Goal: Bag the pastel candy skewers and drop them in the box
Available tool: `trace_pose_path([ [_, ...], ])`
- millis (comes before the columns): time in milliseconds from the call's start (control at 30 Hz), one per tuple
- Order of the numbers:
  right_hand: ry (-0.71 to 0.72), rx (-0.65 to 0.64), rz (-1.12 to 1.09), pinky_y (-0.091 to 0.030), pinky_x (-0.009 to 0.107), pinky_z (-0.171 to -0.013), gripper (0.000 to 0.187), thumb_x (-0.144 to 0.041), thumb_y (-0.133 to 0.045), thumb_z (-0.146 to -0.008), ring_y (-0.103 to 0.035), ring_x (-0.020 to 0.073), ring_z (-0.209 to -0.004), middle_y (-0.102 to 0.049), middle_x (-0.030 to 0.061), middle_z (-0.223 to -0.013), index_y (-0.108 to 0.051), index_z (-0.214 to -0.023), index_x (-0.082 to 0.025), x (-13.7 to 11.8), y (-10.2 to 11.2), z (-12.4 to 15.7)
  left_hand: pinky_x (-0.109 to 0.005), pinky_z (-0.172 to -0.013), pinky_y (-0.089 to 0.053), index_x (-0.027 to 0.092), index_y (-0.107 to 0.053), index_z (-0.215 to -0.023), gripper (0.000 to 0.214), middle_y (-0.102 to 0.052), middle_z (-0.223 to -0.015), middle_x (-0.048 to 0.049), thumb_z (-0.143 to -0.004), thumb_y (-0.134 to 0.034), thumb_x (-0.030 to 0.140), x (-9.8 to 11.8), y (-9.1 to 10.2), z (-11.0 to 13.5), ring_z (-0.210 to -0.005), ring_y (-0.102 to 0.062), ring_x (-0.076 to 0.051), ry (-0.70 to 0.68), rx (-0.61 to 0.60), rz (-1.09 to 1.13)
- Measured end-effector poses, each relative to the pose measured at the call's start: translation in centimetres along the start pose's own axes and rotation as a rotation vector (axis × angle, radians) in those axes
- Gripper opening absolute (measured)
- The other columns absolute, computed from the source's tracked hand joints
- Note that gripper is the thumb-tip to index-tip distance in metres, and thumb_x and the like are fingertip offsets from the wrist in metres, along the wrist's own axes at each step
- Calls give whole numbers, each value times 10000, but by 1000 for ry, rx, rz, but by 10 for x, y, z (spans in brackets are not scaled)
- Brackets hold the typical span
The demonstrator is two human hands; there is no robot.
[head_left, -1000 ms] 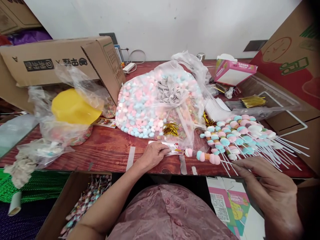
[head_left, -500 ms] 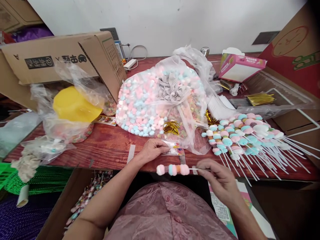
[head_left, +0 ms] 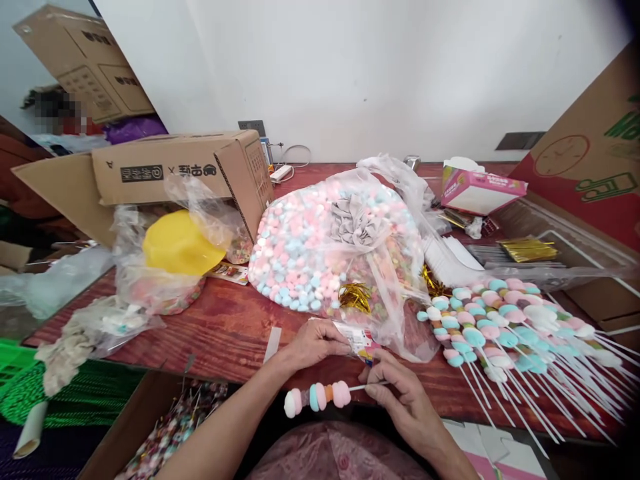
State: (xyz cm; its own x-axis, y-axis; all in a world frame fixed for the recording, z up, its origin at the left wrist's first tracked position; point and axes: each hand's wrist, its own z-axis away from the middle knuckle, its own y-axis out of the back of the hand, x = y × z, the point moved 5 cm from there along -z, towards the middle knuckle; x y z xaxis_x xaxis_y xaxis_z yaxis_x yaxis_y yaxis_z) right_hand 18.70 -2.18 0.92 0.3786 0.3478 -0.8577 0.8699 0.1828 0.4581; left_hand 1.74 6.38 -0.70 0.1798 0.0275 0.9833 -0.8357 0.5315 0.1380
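My right hand (head_left: 403, 393) pinches the white stick of a marshmallow skewer (head_left: 320, 396), whose pink, blue, white and orange sweets point left over the table's front edge. Its fingertips also meet the right end of a small printed clear packet (head_left: 361, 339). My left hand (head_left: 317, 343) has its fingers closed on the left part of this packet, at the table edge. Just behind lies a big clear bag of pink, blue and white marshmallows (head_left: 290, 247), with a bunch of gold twist ties (head_left: 355, 297) at its front.
Many finished marshmallow skewers (head_left: 505, 327) are piled on the right of the wooden table (head_left: 225, 333). A cardboard box (head_left: 175, 167) and a yellow piece in plastic (head_left: 180, 245) stand left. A pink carton (head_left: 483, 187) is at the back right. Below the table, a box holds more skewers (head_left: 175, 427).
My right hand has moved left with the skewer, its fingers now at the packet in my left hand. The camera view has tilted up and shifted left.
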Motion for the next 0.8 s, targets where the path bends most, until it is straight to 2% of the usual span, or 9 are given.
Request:
trace_pose_path([
  [100,-12,28,-48,-416,256,-662,244,-251,-534,-932,-548,147,-699,-564,2,-716,-516,-693,-205,0,-2,-4,-247,-708,-462,166,-795,-738,141,-710,-771,-37,-711,-767,302,2,1,2,-728,-601,-146,-20,-19,-86],
  [167,-23,64,-80,-389,251,-621,241,-236,-558,-914,-509,134,-648,-537,-8,-684,-527,-678,-201,2,0,-5,-258,-750,-465,175,-796,-763,132,-710,-793,-38,-737,-756,299,5,1,4,-764,-608,-156,-47,-33,-167],
  [333,-90,104,-201,-394,255,-604,228,-264,-614,-889,-509,133,-633,-547,-6,-676,-587,-673,-197,16,4,2,-277,-830,-444,208,-795,-953,256,-689,-880,-32,-717,-814,306,8,2,9,-877,-600,-173,-156,-80,-315],
  [467,-98,112,-235,-435,274,-663,231,-284,-641,-874,-562,154,-704,-606,17,-727,-604,-663,-196,20,3,8,-273,-811,-430,207,-804,-872,116,-685,-875,-32,-770,-773,254,5,0,9,-856,-591,-158,-198,-92,-384],
  [667,-88,127,-249,-453,288,-676,257,-328,-657,-864,-584,165,-717,-610,19,-695,-623,-648,-193,16,6,6,-285,-772,-411,222,-802,-846,86,-679,-811,-23,-796,-736,246,5,-8,8,-816,-577,-160,-212,-66,-524],
  [800,-85,108,-261,-465,296,-674,283,-347,-646,-871,-599,167,-703,-613,21,-694,-618,-635,-192,15,7,4,-285,-753,-408,192,-770,-729,42,-666,-738,-17,-751,-735,186,5,-8,7,-767,-568,-152,-177,5,-411],
])
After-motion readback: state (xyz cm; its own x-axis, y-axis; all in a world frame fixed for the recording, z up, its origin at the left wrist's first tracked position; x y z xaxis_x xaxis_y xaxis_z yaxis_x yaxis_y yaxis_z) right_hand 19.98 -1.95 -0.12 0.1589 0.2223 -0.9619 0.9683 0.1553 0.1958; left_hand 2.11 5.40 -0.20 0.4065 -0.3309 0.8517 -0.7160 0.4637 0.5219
